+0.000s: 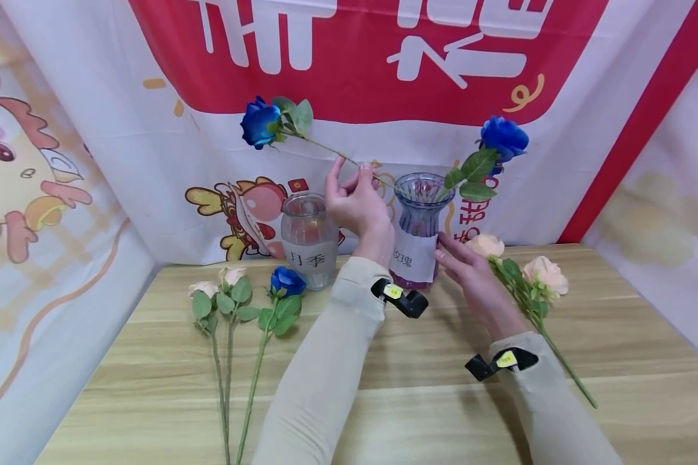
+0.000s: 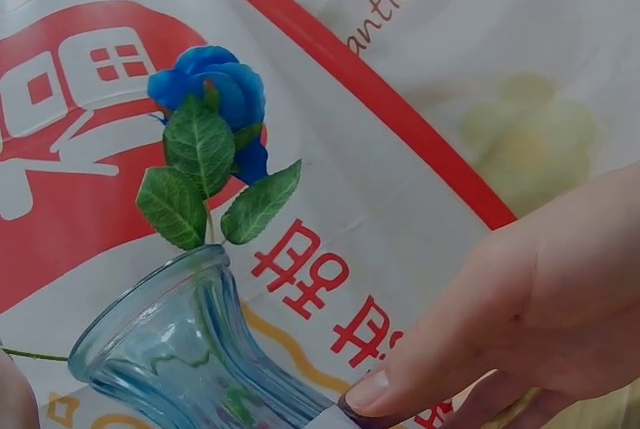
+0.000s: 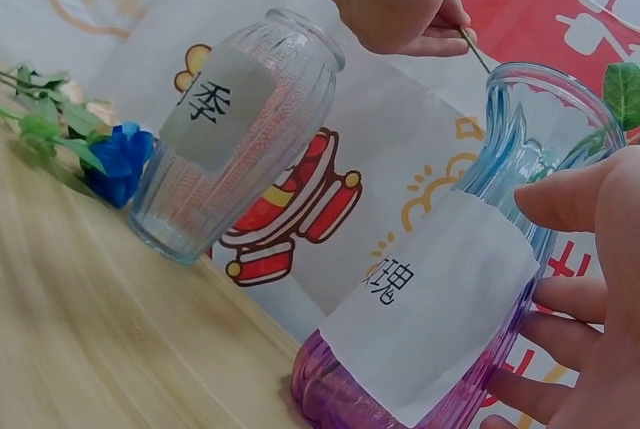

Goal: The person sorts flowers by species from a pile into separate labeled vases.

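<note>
Two hands serve us: our right hand [image 1: 471, 274], fingers loosely extended, touches the blue-purple vase [image 1: 421, 223] on the table [image 1: 430, 400], presumably to steady it; beyond, our left hand [image 1: 360, 201] pinches a blue rose [image 1: 260, 123] by its stem, slanted, likely to meet the vase's mouth.

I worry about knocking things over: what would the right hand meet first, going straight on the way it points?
Most likely the blue-and-purple vase. The right hand points at its side, very near it; whether they already touch is hard to tell.
</note>
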A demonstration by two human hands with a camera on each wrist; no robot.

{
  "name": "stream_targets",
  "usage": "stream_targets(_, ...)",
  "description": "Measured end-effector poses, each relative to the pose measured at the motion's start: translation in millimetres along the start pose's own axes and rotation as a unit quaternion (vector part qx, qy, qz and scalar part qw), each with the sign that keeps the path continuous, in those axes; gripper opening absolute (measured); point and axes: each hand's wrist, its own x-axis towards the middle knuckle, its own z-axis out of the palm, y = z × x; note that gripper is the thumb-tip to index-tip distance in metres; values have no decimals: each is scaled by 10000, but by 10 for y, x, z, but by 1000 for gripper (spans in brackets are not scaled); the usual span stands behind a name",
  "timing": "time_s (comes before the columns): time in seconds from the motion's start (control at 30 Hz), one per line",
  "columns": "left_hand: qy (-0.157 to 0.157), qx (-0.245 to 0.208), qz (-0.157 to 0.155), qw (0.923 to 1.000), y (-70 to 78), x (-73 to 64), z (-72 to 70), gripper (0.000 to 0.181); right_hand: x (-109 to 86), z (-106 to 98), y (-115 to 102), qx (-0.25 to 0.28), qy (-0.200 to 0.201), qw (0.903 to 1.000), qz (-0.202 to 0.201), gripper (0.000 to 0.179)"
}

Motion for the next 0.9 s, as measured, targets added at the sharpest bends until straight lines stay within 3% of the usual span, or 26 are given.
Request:
stream_targets(0.23,-152,605,-93,9980,-150,-96,31,36,10,18,5,133,-5,9999,-5,67)
stream_targets(0.57,-623,1540,-108,9860,-256,-167,81,24,-37,30,-24,327,57,9994,67,65)
stream_targets(0.7,-1015,2238,-409,9685,-241,-169,82,24,-37,39,-23,331,84,9994,14,65)
stream_targets(0.83,-1657,2914,-765,9390,-219,-157,6,39,-32,52,-31,319,102,9994,45,65)
stream_targets(0.9,-1991,3184,-781,9235,-212,-141,-52,49,-31,48,-30,304,112,9994,79,65)
